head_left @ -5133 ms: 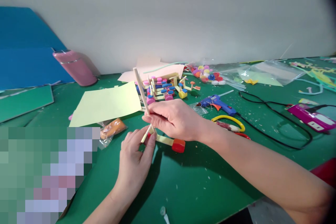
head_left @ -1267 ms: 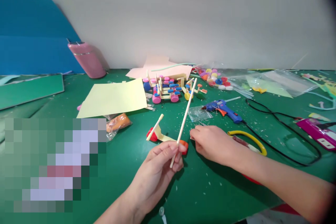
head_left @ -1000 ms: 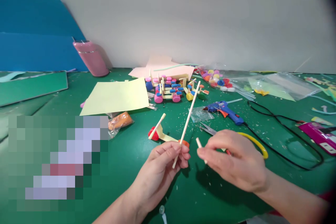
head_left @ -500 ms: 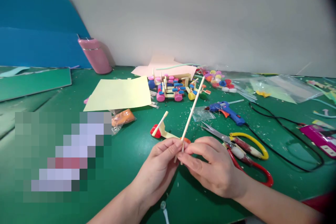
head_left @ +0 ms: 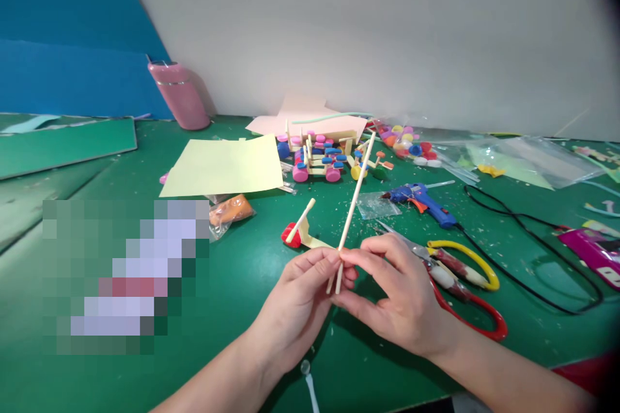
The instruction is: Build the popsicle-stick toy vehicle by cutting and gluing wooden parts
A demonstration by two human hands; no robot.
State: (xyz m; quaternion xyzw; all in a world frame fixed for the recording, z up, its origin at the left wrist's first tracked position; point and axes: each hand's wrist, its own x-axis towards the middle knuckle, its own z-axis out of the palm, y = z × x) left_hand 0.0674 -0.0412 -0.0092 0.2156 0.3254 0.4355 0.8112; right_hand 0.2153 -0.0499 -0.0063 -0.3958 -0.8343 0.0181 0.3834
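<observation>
My left hand (head_left: 303, 293) pinches two thin wooden sticks (head_left: 356, 197) between thumb and fingers. One stick slants up and to the right, and two short lower ends stick out below the fingers. My right hand (head_left: 400, 290) has its index finger against the sticks at the pinch, and its thumb lies by their lower ends. Just beyond the hands is a small wooden-stick piece with a red bottle-cap-like wheel (head_left: 291, 235); its near part is hidden by my fingers. Scissors (head_left: 462, 271) with red and yellow handles lie beside my right hand.
A blue hot glue gun (head_left: 421, 203) with a black cord lies behind the scissors. Several small stick cars with coloured wheels (head_left: 317, 168) stand farther back. Yellow paper (head_left: 223, 168), a bagged orange item (head_left: 232, 211) and a pink bottle (head_left: 181, 97) are leftward. A pixelated patch hides the left.
My right thumb has moved apart from its index finger, down to the sticks' lower ends. The left hand keeps its pinch. The whole view has shifted slightly.
</observation>
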